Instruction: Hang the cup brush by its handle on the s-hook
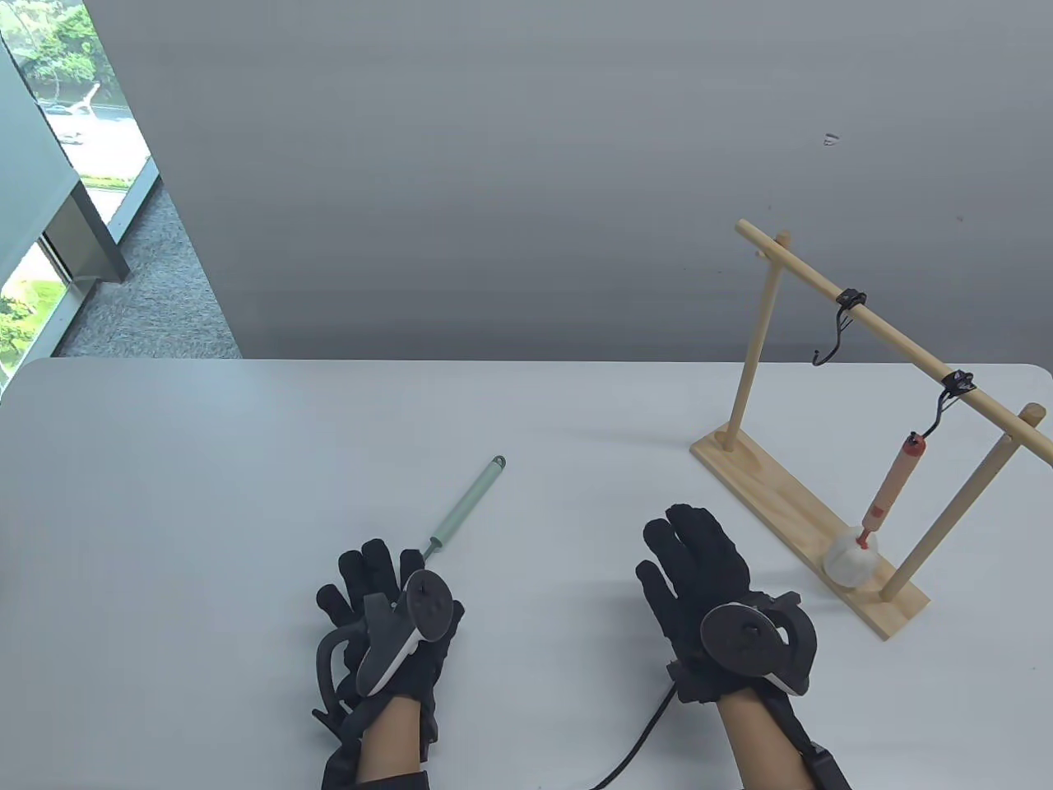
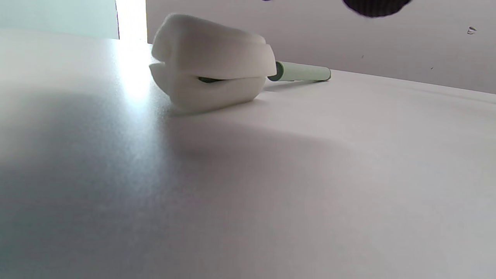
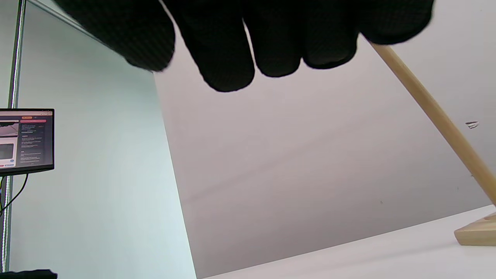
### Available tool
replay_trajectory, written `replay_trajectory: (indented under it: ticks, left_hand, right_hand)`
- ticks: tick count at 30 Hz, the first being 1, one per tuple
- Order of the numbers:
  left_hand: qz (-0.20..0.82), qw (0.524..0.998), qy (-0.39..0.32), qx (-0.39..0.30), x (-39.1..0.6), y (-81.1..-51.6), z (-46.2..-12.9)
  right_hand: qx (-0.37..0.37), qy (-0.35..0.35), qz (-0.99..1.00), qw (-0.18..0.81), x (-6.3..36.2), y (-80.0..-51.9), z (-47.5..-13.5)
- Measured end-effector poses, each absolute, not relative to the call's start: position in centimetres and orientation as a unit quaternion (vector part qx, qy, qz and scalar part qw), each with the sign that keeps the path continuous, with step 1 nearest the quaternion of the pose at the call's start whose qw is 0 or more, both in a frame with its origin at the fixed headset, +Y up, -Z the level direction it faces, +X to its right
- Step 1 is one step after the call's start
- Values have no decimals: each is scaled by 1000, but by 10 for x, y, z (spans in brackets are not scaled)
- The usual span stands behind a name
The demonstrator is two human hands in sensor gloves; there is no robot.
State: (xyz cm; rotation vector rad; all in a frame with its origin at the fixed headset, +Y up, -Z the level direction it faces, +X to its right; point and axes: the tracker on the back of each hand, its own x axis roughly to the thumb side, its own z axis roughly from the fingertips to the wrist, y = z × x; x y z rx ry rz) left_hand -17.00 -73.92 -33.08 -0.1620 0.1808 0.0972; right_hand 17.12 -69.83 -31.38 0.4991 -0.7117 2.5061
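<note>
Pale green cup brush with white sponge head (image 2: 211, 73) lying on the white table (image 1: 206, 494), handle toward 1 o'clock, gloved left hand (image 1: 387, 625) above its head, apparently not gripping, right hand (image 1: 707, 584) flat and empty, free black s-hook (image 1: 835, 329) on wooden rack (image 1: 823, 502) at 2 o'clock.

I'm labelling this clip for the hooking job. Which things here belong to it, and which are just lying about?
Belongs to the job:
green cup brush, lying on the table
free s-hook on the wooden rack
left hand
right hand

Just there:
orange brush, already hung on the other hook
monitor
</note>
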Motion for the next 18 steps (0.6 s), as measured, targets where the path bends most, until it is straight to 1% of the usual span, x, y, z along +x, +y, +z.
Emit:
replay_trajectory:
  ticks: [3,7,14,18]
  left_hand:
    - [23,992,96,-82,-168,-734,-348]
    - [-14,986,120,-113,-160,-732,-374]
    - [-69,979,165,-96,-144,-746,-410]
    - [-100,976,165,-100,-136,-750,-425]
  right_hand:
    - [190,-256,919,231,167,-699,-313]
    - [201,-247,925,208,161,-701,-312]
    - [203,-233,929,205,161,-703,-311]
    - [196,-223,932,210,165,-706,-314]
